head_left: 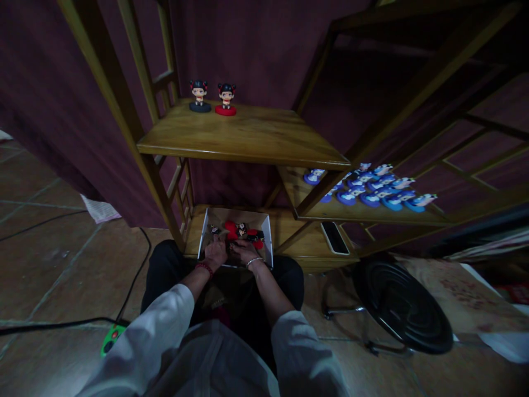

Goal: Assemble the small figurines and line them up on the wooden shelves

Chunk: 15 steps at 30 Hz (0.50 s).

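A shallow white-walled box (268,234) rests at the front of the low wooden shelf, close to my knees. Inside it lie several small figurines (241,230) with black hair and red parts; one dark-haired figurine (214,228) is at the left side. My left hand (215,253), with a red bead bracelet, reaches over the box's front left, fingers bent and partly hidden. From the right, my right hand (246,252), wearing a pale bracelet, curls its fingers towards the left hand. Both hands look closed around something small and dark between them, too dim to name.
Two figurines on round bases (225,110) stand on the upper shelf (248,132). Several blue-and-white figurines (380,190) crowd the right shelf. A phone (335,238) lies on the lower shelf. A black stool (403,306) stands at right; cables and a green device (111,339) lie at left.
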Motion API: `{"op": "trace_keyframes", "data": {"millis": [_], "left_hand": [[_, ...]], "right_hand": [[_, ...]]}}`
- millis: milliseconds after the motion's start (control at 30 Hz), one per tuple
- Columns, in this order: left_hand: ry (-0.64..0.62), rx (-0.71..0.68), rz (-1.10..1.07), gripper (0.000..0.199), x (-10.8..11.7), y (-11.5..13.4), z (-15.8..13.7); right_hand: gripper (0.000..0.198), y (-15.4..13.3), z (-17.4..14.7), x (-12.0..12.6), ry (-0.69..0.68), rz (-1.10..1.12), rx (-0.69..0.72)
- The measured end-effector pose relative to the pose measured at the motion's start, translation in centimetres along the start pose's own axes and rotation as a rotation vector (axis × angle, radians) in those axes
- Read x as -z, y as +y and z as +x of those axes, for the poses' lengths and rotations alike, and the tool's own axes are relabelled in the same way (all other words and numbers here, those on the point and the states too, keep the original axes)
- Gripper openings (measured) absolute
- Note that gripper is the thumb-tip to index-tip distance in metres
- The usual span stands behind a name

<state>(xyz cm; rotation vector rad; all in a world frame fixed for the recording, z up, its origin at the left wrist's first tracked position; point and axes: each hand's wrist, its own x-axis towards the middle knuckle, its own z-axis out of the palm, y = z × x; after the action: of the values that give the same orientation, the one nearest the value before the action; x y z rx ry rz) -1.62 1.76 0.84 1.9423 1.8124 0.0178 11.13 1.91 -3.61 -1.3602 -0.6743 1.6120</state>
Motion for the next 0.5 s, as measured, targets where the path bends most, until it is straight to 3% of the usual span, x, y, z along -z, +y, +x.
{"op": "trace_keyframes", "data": {"millis": [267,500], "left_hand": [[0.045,-0.04,-0.189,0.046,-0.2,-1.5,0.8],[0.008,0.015,-0.499,0.033,0.3,-2.0,0.6]], "right_hand": [[0.036,-0.1,-0.3,-0.1,0.014,-0.003,0.02],[0.032,-0.4,-0.5,-0.2,0.04,-0.003,0.027]]}}
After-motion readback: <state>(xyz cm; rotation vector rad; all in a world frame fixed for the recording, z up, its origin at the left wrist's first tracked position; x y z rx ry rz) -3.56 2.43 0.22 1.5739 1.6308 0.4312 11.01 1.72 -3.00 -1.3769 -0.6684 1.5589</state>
